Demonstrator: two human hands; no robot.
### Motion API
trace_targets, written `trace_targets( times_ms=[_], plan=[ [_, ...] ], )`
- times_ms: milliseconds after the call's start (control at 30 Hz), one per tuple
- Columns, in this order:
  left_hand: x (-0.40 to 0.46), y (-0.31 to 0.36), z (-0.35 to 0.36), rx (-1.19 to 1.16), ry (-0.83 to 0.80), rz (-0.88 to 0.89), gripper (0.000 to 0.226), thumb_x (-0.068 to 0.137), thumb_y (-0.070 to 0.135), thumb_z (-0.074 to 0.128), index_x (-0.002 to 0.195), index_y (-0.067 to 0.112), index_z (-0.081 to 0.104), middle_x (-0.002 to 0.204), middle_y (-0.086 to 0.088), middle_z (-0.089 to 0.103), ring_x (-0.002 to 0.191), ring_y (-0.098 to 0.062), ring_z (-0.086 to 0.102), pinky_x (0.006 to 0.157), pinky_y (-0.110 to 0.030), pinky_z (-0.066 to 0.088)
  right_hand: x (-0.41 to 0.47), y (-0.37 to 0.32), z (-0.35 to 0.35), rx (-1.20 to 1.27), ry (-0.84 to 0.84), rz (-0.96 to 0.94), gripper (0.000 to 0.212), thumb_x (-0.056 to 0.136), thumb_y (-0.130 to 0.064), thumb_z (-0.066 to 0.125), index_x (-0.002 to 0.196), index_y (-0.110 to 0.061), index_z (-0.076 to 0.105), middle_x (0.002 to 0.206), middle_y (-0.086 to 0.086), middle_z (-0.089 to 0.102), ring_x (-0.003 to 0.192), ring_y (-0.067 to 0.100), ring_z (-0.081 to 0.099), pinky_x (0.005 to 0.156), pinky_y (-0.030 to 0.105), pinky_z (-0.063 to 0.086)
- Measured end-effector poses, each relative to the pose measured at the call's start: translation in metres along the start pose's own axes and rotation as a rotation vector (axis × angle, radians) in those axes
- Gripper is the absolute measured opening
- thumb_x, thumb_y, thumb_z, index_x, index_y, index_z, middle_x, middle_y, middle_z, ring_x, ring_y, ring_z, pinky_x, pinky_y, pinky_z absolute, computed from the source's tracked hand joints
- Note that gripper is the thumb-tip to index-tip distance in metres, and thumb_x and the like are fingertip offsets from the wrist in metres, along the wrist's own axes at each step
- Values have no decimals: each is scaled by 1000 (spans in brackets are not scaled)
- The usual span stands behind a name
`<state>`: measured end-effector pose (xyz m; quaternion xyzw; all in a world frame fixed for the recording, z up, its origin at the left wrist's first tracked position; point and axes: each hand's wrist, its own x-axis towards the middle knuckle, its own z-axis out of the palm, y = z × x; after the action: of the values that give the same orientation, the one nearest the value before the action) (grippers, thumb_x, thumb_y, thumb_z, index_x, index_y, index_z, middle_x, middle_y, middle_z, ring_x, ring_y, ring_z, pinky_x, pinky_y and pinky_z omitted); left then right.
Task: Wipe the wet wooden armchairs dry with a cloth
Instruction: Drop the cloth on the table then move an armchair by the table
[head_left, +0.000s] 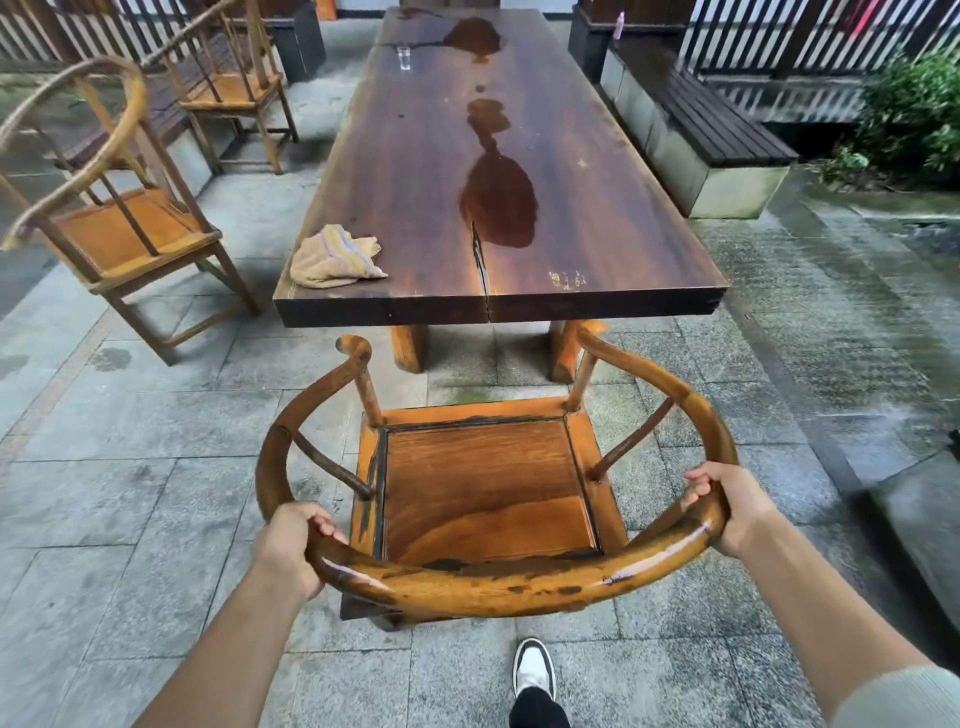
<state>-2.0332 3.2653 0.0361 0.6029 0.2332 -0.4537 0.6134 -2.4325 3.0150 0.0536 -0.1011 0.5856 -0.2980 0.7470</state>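
Both hands, left hand (289, 540) and right hand (727, 506), have fingers curled around the near armchair (488, 499) rail, likely repositioning it. The cloth (335, 256) lies at 11 o'clock on the worktop (597, 208).

Left armchair (111, 208) blurred, its rail cut off (left edge), table (597, 156) far end cropped.

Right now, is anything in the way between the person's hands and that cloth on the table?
Yes. Both the left hand and right hand grip the curved rail of the near armchair, which stands between the person and the table. The cloth lies beyond it, on the table's near left corner.
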Motion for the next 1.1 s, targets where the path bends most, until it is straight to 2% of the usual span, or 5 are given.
trace_targets(
  times_ms=[667,800,901,1001,1101],
  plan=[
    [18,14,7,8,-33,50,24,82,-2,48,65,13,43,49,1,38,46,-12,35,49,-25,40,17,2,10,-105,18,3,28,68,0,60,67,-20,41,51,-5,39,40,11,39,42,24,44],
    [14,14,6,58,-76,37,26,87,3,47,64,14,38,46,-1,39,47,-16,37,52,-29,43,14,3,8,-162,13,-36,11,84,-8,62,84,-13,52,59,2,52,48,16,53,49,30,52],
    [8,16,5,113,-84,19,10,91,18,55,87,10,51,63,-11,58,50,-21,56,59,-35,55,8,8,4,-104,9,-79,33,90,-30,67,117,-18,51,81,15,66,72,30,69,72,43,59],
    [6,18,-9,156,-99,25,45,81,57,64,102,19,54,88,-23,74,81,-32,71,84,-51,55,-6,27,0,-13,5,-121,53,93,-60,57,126,-19,52,108,26,70,94,40,72,94,57,54],
    [4,7,-31,283,-79,-6,77,69,82,53,108,15,56,91,-25,73,91,-41,70,78,-59,55,-18,68,-12,129,38,-150,70,95,-72,36,129,-15,58,123,27,66,111,43,67,100,61,48]
  ],
)
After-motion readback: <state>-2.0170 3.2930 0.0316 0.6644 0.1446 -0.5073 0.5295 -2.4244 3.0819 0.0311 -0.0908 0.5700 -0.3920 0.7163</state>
